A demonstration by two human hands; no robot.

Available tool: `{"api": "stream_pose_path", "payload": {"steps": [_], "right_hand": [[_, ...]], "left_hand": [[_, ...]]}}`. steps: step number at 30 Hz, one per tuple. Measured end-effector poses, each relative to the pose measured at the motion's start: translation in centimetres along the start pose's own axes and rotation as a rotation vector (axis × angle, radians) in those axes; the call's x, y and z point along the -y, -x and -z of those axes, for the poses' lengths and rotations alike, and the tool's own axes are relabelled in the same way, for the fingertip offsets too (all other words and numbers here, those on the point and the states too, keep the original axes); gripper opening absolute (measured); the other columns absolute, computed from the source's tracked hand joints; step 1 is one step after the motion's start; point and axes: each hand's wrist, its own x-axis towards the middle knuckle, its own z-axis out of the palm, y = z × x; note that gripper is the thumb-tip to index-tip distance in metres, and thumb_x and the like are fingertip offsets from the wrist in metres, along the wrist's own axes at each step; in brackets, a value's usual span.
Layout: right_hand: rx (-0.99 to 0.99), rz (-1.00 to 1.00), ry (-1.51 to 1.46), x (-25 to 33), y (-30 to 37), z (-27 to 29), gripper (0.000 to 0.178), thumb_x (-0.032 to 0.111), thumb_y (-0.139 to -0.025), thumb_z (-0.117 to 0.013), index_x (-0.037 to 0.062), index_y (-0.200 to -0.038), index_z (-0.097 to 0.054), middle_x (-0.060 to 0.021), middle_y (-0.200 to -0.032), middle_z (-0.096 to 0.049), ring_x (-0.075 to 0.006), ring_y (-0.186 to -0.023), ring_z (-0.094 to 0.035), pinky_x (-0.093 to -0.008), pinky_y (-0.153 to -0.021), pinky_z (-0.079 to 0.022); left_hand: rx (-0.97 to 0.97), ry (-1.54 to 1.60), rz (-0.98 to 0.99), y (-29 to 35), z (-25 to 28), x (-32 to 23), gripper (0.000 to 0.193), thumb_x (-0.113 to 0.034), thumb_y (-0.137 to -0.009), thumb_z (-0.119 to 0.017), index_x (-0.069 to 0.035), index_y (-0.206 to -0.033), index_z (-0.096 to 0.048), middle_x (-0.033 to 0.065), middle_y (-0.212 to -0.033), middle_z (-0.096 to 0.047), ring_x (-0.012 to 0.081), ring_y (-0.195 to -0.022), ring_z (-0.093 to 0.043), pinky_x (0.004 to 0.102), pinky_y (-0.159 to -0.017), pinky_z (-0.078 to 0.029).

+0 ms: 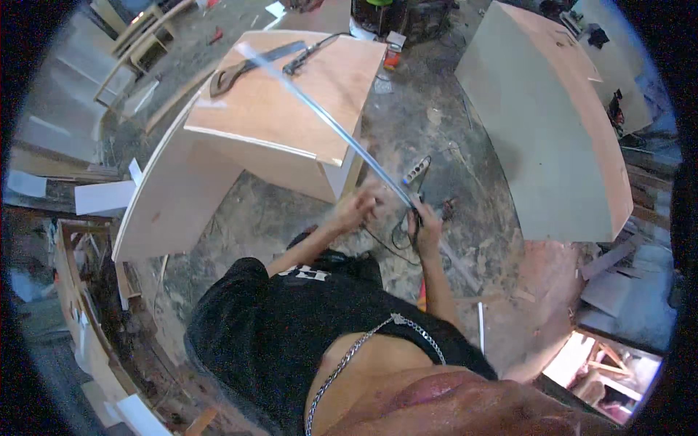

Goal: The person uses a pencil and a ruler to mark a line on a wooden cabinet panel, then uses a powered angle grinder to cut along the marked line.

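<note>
My right hand is closed around the near end of a long, thin, pale bluish strip. The strip slants up and left, its far end over the plywood top of a box-shaped piece of furniture. My left hand, slightly blurred, hovers left of the strip with fingers apart and nothing visible in it. On the plywood top lie a handsaw with a wooden handle and a dark corded item whose kind I cannot make out. A dark cable hangs or lies by my right hand.
A power strip lies on the stained floor ahead of my hands. At the right stands a large grey-green panelled piece with a wooden edge. An orange can stands beyond the plywood top. Boards crowd the left.
</note>
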Motion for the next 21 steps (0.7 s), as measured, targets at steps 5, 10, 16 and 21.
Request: {"api": "stream_pose_path", "payload": {"steps": [5, 10, 16, 21], "right_hand": [[0.252, 0.04, -0.088, 5.5, -9.2, -6.8, 0.032, 0.012, -0.082, -0.069, 0.0084, -0.113, -0.065, -0.0182, -0.102, -0.065, -0.0386, -0.086, -0.064, -0.041, -0.074, -0.052], [0.241, 0.135, -0.098, 8.5, -13.4, -14.1, 0.038, 0.007, -0.085, -0.059, 0.0117, -0.123, -0.058, -0.0159, -0.108, -0.06, -0.0393, -0.088, -0.061, -0.0468, -0.074, -0.05], [0.274, 0.355, -0.017, 9.4, -17.8, -21.8, 0.041, 0.011, -0.08, -0.057, 0.0112, -0.121, -0.058, -0.0133, -0.109, -0.059, -0.0286, -0.107, -0.058, -0.041, -0.089, -0.046], [0.24, 0.222, 0.125, 9.9, -18.2, -24.8, 0.051, 0.018, -0.083, -0.061, 0.0106, -0.132, -0.049, -0.0114, -0.114, -0.058, -0.0271, -0.114, -0.054, -0.0433, -0.096, -0.038]], "left_hand": [[-0.525, 0.021, -0.037, -2.1, 6.8, -5.3, 0.028, -0.027, -0.097, -0.057, -0.001, -0.107, -0.057, 0.0052, -0.076, -0.065, 0.0106, -0.063, -0.061, 0.0242, -0.051, -0.047], [-0.619, 0.05, 0.019, -3.6, 15.3, -6.3, 0.025, -0.024, -0.096, -0.059, 0.0, -0.099, -0.06, 0.0059, -0.073, -0.064, 0.0106, -0.06, -0.061, 0.0238, -0.045, -0.044], [-0.716, 0.021, 0.176, -3.9, 25.1, -6.0, 0.032, -0.028, -0.094, -0.06, 0.003, -0.099, -0.066, 0.0076, -0.074, -0.067, 0.0122, -0.059, -0.06, 0.0226, -0.048, -0.044], [-0.585, -0.521, 0.342, -3.4, 31.0, -7.5, 0.042, -0.04, -0.089, -0.067, -0.001, -0.077, -0.072, 0.0032, -0.06, -0.062, 0.0082, -0.049, -0.049, 0.0234, -0.044, -0.035]]}}
